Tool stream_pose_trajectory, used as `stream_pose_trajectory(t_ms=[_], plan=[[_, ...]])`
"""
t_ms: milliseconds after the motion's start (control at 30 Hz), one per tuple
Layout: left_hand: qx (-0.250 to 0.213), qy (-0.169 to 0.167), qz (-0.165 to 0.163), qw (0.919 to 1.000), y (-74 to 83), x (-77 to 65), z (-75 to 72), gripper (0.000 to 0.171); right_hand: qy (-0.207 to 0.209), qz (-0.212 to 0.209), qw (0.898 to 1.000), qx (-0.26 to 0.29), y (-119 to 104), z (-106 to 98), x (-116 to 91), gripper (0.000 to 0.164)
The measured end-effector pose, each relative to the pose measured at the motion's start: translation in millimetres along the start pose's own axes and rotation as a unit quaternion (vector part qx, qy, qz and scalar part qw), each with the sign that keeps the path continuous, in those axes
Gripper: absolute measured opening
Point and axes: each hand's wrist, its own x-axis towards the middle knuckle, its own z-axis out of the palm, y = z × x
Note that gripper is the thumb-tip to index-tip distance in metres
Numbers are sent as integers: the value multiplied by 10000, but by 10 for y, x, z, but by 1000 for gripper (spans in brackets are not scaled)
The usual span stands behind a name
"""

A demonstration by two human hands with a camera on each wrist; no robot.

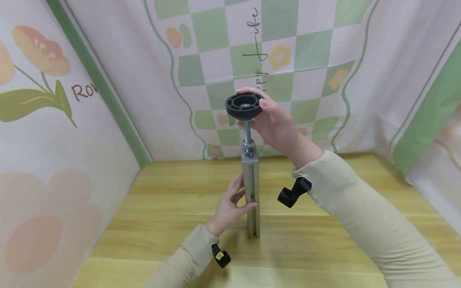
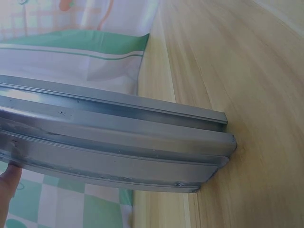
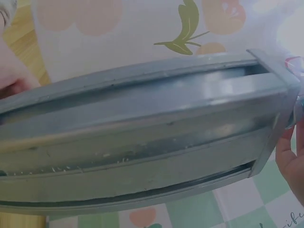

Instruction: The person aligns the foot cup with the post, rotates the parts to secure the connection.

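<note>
A grooved aluminium profile (image 1: 255, 192) stands upright on the table, its lower end touching the wood in the left wrist view. A metal end plate (image 1: 250, 155) caps its top. From the plate rises a threaded rod (image 1: 247, 133) with a nut, carrying a round black levelling foot (image 1: 233, 109). My left hand (image 1: 227, 210) grips the profile around its middle, thumb across the near face. High up, my right hand (image 1: 277, 124) holds the foot by its rim, thumb on the edge; its other fingers are partly hidden behind. The profile (image 3: 142, 128) fills much of the right wrist view.
The wooden table (image 1: 306, 248) lies under the profile. Behind it hangs a checked green and white curtain (image 1: 212, 32), with a flowered curtain (image 1: 43, 152) to the left. Black camera mounts (image 1: 293, 194) sit on both wrists.
</note>
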Motion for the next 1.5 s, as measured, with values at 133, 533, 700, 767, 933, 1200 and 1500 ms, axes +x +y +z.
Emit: stream_pose_trajectory(t_ms=[133, 533, 700, 767, 933, 1200, 1500], plan=[[-44, 13, -70, 10000, -6, -4, 2, 99, 338, -103, 9986, -395, -34, 14, -20, 39], [13, 28, -182, 9998, 8, -40, 12, 93, 901, -261, 9878, -1247, -113, 131, -65, 27], [-14, 32, -233, 9997, 13, -39, 14, 94, 1131, -272, 9809, -1560, -124, 157, -69, 29], [-25, 24, -233, 9997, 15, -38, 14, 95, 1198, -255, 9789, -1637, -135, 170, -74, 29], [-53, 7, -250, 9997, 17, -33, 18, 94, 1391, -146, 9740, -1785, -180, 219, -90, 28], [-89, 0, -235, 9997, -6, -24, 35, 94, 1867, 244, 9592, -2110, -277, 307, -117, 31], [-128, 54, -305, 9994, 10, -9, 14, 90, 2335, 139, 9287, -2879, -287, 373, -115, 39]])
